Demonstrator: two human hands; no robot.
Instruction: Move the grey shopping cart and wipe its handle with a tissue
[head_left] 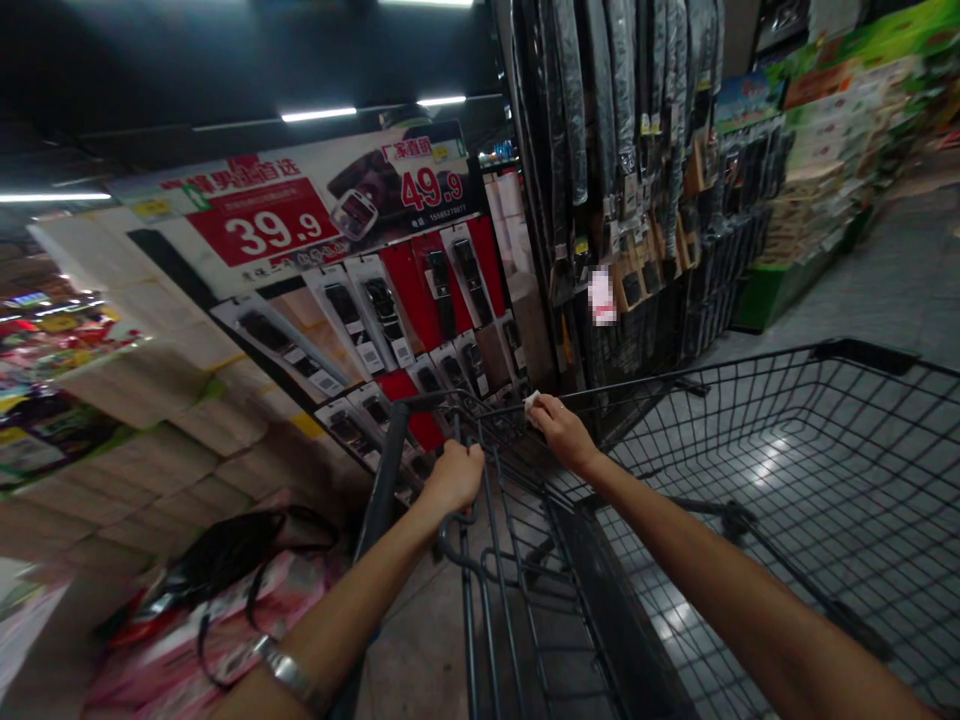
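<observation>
A shopping cart (750,372) with a dark wire basket stretches across the lower and right part of the head view. My left hand (459,474) is closed round the wire frame at the cart's far side, beside the grey handle tube (391,465). My right hand (564,432) pinches a small crumpled white wipe (532,405) against the basket's top rail; whether it is paper or cloth I cannot tell. A metal-banded watch (287,668) sits on my left wrist.
Beyond the cart stands a display of packaged belts (379,310) under a price sign (300,215). Long plastic-wrapped belts (622,90) hang to its right. Pink boxes (292,590) and a black bag (217,565) lie at lower left. Stacked boxes (817,190) line the aisle.
</observation>
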